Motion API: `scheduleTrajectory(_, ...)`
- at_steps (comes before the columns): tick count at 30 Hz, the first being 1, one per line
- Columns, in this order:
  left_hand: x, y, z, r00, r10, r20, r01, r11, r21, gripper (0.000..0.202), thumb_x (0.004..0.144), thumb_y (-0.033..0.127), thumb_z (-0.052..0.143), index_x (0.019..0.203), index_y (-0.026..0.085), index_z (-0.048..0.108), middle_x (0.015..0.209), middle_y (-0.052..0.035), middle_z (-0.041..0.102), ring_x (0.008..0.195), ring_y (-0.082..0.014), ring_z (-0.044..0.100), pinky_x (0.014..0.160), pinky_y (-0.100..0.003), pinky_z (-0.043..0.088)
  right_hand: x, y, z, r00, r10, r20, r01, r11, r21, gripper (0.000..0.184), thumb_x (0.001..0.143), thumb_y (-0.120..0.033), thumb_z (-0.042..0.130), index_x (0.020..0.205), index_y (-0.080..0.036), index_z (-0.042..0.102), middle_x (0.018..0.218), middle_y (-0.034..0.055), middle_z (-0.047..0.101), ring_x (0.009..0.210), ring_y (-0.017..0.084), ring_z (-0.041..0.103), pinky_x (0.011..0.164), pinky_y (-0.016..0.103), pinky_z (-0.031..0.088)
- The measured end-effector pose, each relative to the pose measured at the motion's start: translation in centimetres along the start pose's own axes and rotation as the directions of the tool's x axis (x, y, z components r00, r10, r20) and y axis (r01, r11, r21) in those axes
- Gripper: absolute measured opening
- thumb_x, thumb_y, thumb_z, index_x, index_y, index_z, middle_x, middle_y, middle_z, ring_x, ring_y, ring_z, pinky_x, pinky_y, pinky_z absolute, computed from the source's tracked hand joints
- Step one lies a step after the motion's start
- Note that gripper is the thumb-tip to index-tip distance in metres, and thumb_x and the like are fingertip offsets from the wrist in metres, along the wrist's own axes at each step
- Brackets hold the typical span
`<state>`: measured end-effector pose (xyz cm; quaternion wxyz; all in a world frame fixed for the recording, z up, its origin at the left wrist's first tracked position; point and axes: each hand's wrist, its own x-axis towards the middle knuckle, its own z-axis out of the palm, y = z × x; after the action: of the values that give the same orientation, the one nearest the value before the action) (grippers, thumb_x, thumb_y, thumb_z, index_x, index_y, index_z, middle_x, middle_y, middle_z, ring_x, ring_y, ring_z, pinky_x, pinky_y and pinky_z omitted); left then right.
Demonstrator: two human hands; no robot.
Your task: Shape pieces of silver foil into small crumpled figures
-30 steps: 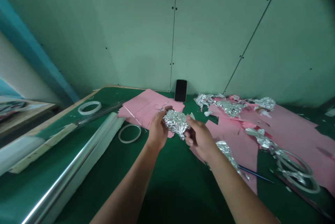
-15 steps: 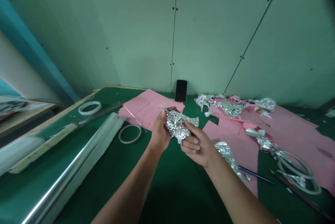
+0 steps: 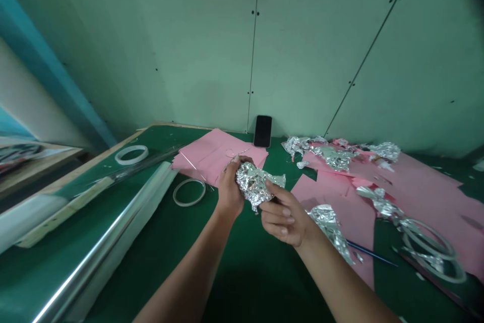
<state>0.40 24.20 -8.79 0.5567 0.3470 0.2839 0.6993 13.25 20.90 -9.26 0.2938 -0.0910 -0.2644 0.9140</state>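
Observation:
A crumpled piece of aluminium foil (image 3: 252, 182) is held up between both hands above the green table. My left hand (image 3: 230, 189) wraps around its left side, and a thin wire loop sticks out above that thumb. On the foil's lower right edge, my right hand (image 3: 282, 212) pinches with thumb and fingers. Pink paper sheets (image 3: 212, 144) lie behind the hands. Another crumpled foil piece (image 3: 330, 227) rests on pink paper beside my right forearm.
A black phone (image 3: 262, 131) leans against the green wall. Tape rolls (image 3: 131, 155) and a long foil roll (image 3: 106, 252) lie to the left. Foil scraps (image 3: 333, 156), a dark blue pen-like stick (image 3: 372, 253) and white rings (image 3: 434, 247) are on the right.
Both hands still hold the foil. My right hand has shifted slightly down and left along its edge, and the foil looks a little more bunched together.

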Motion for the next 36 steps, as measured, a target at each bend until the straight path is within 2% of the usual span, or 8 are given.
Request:
scheduleTrajectory(8, 0.0, 0.0, 0.0, 1.000, 0.024, -0.007, -0.024, 1.000, -0.001, 0.025, 0.082, 0.041, 0.055, 0.077, 0.019, 0.065, 0.075, -0.0033, 0.060, 0.067, -0.0148, 0.054, 0.065, -0.028, 0.042, -0.1, 0.1, 0.7, 0.993, -0.009, -0.118, 0.000, 0.997, -0.076, 0.034, 0.082, -0.039, 0.066, 0.059, -0.021, 0.049, 0.036, -0.0135, 0.030, 0.031, 0.004, 0.010, 0.032, 0.015, 0.032)
scheduleTrajectory(17, 0.0, -0.4, -0.3, 0.998, -0.005, 0.058, 0.008, 0.999, -0.046, 0.026, 0.082, 0.042, 0.058, 0.081, 0.018, 0.067, 0.076, -0.0015, 0.058, 0.066, -0.0121, 0.052, 0.061, -0.025, 0.041, -0.1, 0.1, 0.4, 0.979, -0.098, -0.179, 0.103, 0.994, 0.018, 0.036, 0.080, -0.033, 0.068, 0.055, -0.020, 0.046, 0.034, -0.0132, 0.026, 0.031, 0.004, 0.011, 0.031, 0.015, 0.030)
scheduleTrajectory(21, -0.2, -0.2, 0.1, 0.990, -0.103, 0.098, 0.111, 0.991, -0.076, 0.041, 0.082, 0.056, 0.056, 0.093, 0.018, 0.067, 0.080, -0.0042, 0.062, 0.079, -0.0182, 0.059, 0.070, -0.029, 0.045, 0.2, 0.1, 1.0, 0.914, -0.239, -0.328, 0.176, 0.962, -0.211, 0.024, 0.076, -0.036, 0.072, 0.068, -0.021, 0.055, 0.033, -0.0143, 0.029, 0.030, 0.005, 0.019, 0.033, 0.017, 0.034)
scheduleTrajectory(23, -0.3, 0.0, 0.3, 0.980, -0.160, 0.122, 0.168, 0.984, -0.062, 0.048, 0.080, 0.062, 0.056, 0.096, 0.018, 0.065, 0.083, -0.0057, 0.064, 0.086, -0.0217, 0.061, 0.074, -0.032, 0.047, 0.4, 0.1, 1.1, 0.831, -0.389, -0.398, 0.177, 0.862, -0.474, 0.027, 0.074, -0.042, 0.072, 0.068, -0.021, 0.057, 0.033, -0.0132, 0.033, 0.028, 0.006, 0.025, 0.034, 0.020, 0.037)
scheduleTrajectory(25, -0.2, 0.0, 0.3, 0.972, -0.197, 0.129, 0.204, 0.978, -0.045, 0.047, 0.079, 0.062, 0.057, 0.095, 0.018, 0.065, 0.084, -0.0065, 0.065, 0.089, -0.0233, 0.062, 0.075, -0.033, 0.047, 0.7, 0.1, 0.9, 0.744, -0.540, -0.393, 0.109, 0.678, -0.727, 0.029, 0.075, -0.044, 0.070, 0.064, -0.021, 0.058, 0.033, -0.0102, 0.039, 0.028, 0.008, 0.034, 0.035, 0.023, 0.038)
scheduleTrajectory(29, 0.1, -0.3, 0.1, 0.970, -0.236, 0.058, 0.240, 0.969, -0.058, 0.039, 0.079, 0.052, 0.063, 0.097, 0.017, 0.064, 0.081, -0.0055, 0.064, 0.084, -0.0221, 0.063, 0.073, -0.032, 0.048, 1.0, 0.3, 0.0, 0.677, -0.688, -0.261, 0.015, 0.367, -0.930, 0.027, 0.077, -0.036, 0.069, 0.056, -0.022, 0.060, 0.039, -0.0036, 0.052, 0.035, 0.011, 0.048, 0.039, 0.025, 0.037)
scheduleTrajectory(32, 0.2, -0.4, 0.0, 0.975, -0.222, -0.017, 0.218, 0.969, -0.113, 0.034, 0.079, 0.046, 0.064, 0.097, 0.017, 0.064, 0.083, -0.0044, 0.063, 0.080, -0.0193, 0.063, 0.072, -0.031, 0.048, 1.0, 0.4, -0.1, 0.728, -0.650, -0.218, 0.028, 0.346, -0.938, 0.017, 0.075, -0.033, 0.073, 0.065, -0.022, 0.065, 0.040, -0.0037, 0.053, 0.035, 0.012, 0.049, 0.039, 0.026, 0.038)
scheduleTrajectory(36, 0.2, -0.2, -0.2, 0.994, -0.106, 0.008, 0.106, 0.983, -0.151, 0.029, 0.081, 0.045, 0.061, 0.092, 0.018, 0.063, 0.086, -0.0028, 0.062, 0.076, -0.0162, 0.061, 0.072, -0.029, 0.047, 0.7, 0.4, 0.6, 0.900, -0.373, -0.224, 0.108, 0.690, -0.715, 0.032, 0.079, -0.044, 0.068, 0.060, -0.020, 0.057, 0.033, -0.0098, 0.041, 0.026, 0.007, 0.030, 0.037, 0.027, 0.047)
